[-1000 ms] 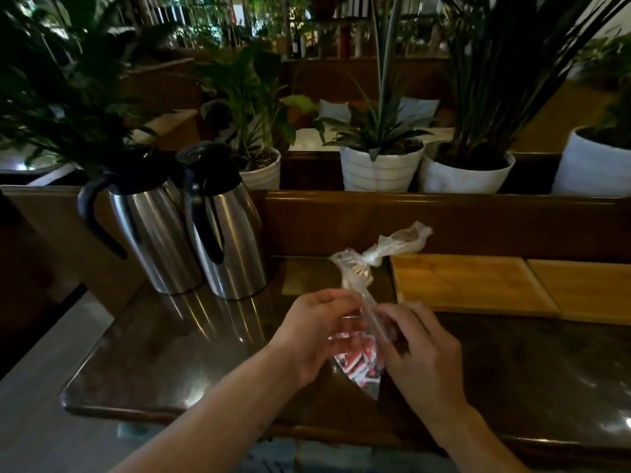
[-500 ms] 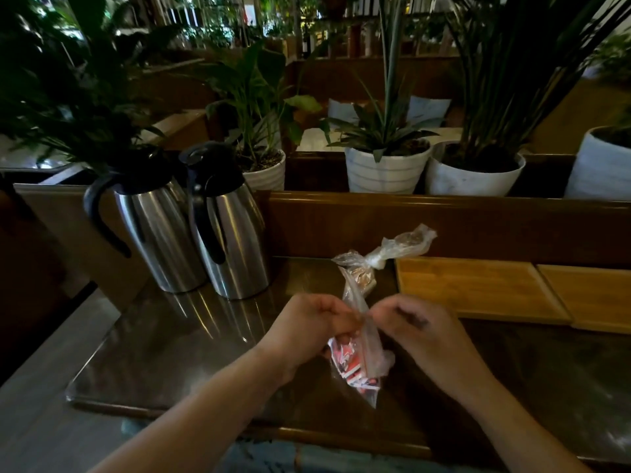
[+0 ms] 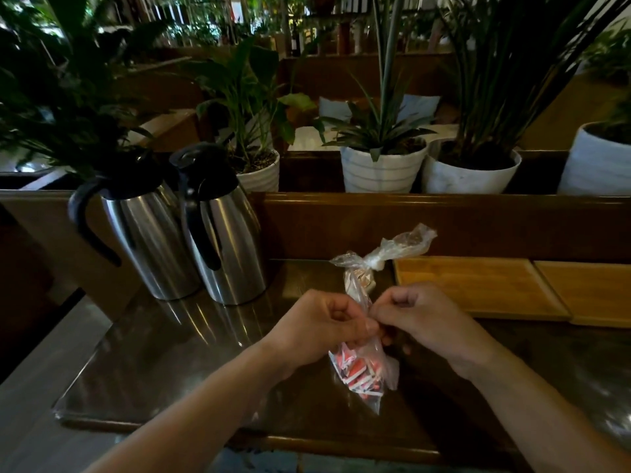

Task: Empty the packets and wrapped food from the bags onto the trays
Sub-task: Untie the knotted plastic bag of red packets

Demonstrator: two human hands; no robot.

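I pinch the neck of the packet bag (image 3: pixel 363 367) between my left hand (image 3: pixel 317 327) and right hand (image 3: pixel 421 315), probably to loosen its knot, trays (image 3: pixel 478 288) waiting just beyond my fingers.

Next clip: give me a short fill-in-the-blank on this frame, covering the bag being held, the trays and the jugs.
1. Both hands, left hand and right hand, pinch the neck of a clear plastic bag holding red and ____ packets.
2. The two wooden trays lying to the right of the hands hold ____ so far.
3. The number of steel jugs standing at the left is ____.
4. A second bag, lying behind the hands, is ____ shut.

Missing words: white; nothing; two; knotted
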